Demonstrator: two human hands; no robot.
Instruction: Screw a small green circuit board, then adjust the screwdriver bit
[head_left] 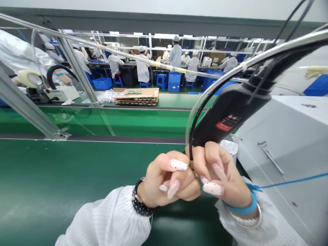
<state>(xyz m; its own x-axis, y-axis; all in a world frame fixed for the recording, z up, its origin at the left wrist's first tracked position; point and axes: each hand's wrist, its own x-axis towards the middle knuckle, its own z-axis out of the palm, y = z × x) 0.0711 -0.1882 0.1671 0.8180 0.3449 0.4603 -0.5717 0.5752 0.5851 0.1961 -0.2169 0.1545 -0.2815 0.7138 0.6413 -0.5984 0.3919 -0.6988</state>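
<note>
My left hand (175, 178) and my right hand (221, 178) meet above the green bench, fingers curled in. Between them comes down the lower end of a black cable (192, 138) running beside a clear tube (188, 133). Both hands close around that end, and my fingers hide exactly how each one grips it. A small tan piece shows between the fingertips. Directly behind my right hand hangs a flat black device (221, 111) with a red and white label, tilted up to the right. A blue wrist strap (243, 208) circles my right wrist.
Green bench top (55, 180) spreads to the left. A white box-shaped housing (285, 142) with a metal latch stands at right. Beyond the green divider lie stacked cardboard trays (138, 96) and a tape roll (29, 78). A slanted metal post (76, 66) rises at left. Several people work farther back.
</note>
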